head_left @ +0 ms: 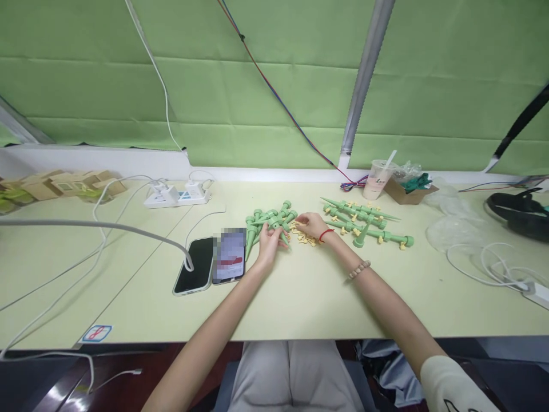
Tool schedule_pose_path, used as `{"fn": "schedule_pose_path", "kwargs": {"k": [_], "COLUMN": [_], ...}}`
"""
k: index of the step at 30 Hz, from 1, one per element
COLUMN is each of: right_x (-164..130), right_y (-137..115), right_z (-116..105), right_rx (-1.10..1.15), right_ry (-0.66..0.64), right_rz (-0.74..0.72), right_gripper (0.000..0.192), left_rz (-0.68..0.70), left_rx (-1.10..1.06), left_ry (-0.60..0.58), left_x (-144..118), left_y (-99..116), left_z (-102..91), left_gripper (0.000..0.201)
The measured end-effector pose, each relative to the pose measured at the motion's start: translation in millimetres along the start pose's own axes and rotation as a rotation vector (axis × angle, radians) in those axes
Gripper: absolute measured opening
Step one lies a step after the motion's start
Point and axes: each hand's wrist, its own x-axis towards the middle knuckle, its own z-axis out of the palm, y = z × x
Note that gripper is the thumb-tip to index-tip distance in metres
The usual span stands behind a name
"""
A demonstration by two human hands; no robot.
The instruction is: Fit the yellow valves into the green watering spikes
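My left hand (268, 247) is closed around a green plastic spike (283, 238), which looks like a plant-watering spike, its tip pointing down to the right. Just behind that hand lies a heap of similar green spikes (256, 215). My right hand (313, 224) has its fingers bent together over the small yellow plastic pieces (306, 238), which look like little valves. Whatever those fingertips pinch is hidden. To the right of it, more green spikes (388, 236) lie with yellow pieces fitted to them, and one stands upright on its cap.
Two phones (230, 257) lie beside my left forearm. A power strip (178, 197) and white cables are at the back left, near cardboard boxes (43, 184). A drink cup (378, 180), an open small box (405, 193) and clear plastic bags (448, 220) stand at right.
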Motion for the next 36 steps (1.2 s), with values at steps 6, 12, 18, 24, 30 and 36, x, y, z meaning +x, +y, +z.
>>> {"fn": "schedule_pose_path", "kwargs": {"k": [6,12,18,24,30,36], "right_x": [-14,-27,-20,-20,-23,-36], "right_y": [12,-2,-17,-6,3,4], "right_z": [-17,-22,0,4,-13,-21], "right_rx": [0.030,-0.119,-0.160,0.032,0.237,0.630], "right_ry": [0.082,0.116,-0.084,-0.047,0.074,0.158], "right_rz": [0.109,-0.060,-0.205,-0.123,0.049,0.221], "right_gripper": [0.020,0.039,0.051,0.018,0.010,0.026], "left_rz": [-0.018,0.067,0.150,-0.007,-0.043,-0.073], "left_rx": [-0.025,0.055,0.376,0.324,0.098,-0.054], "left_ry": [-0.065,0.075,0.121,-0.182,-0.221,-0.260], "left_x": [-3,1,5,2,0,-2], "left_y": [1,3,-3,-8,-5,2], "left_z": [3.1,0.0,-9.6,-2.0,5.6,3.4], "left_gripper": [0.057,0.047,0.032,0.031,0.028,0.043]}}
